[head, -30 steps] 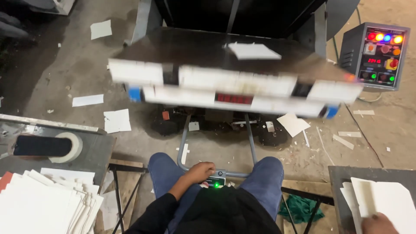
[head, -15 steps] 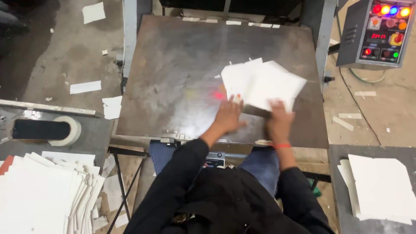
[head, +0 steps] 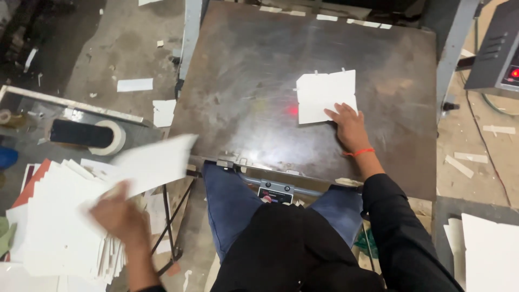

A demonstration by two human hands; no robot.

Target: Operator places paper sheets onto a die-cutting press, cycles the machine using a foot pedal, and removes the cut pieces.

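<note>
While the right hand (head: pixel 350 125) is laid flat, fingers spread and closed on nothing, its fingertips are pressed on the lower right corner of a white die-cut card (head: pixel 326 96) that lies on the dark metal platen (head: pixel 243 81) in the upper centre of the frame. From that hand the card is seen to extend up and to the left, its long axis running nearly level across the picture, with small tabs visible along its top edge. A red light spot (head: pixel 292 111) is cast on the platen just beside the card's left edge. The left hand (head: pixel 120 219), blurred in the lower left of the frame, is closed on a white sheet (head: pixel 154 162), which is held tilted, rising to the right toward the platen's near left corner. Directly beneath that hand a fanned stack of white sheets (head: pixel 54 227) is shown on a side table, apart from the platen. A roll of tape (head: pixel 111 138) on a black holder is placed above the stack, at the left of the frame. Scraps of white card (head: pixel 135 85) are scattered on the floor in the upper left. A second pile of white card (head: pixel 489 249) is seen at the lower right edge, and a grey control box (head: pixel 497 54) at the upper right. The card on the platen is thus nearer to the right hand; the held sheet belongs to the left.
</note>
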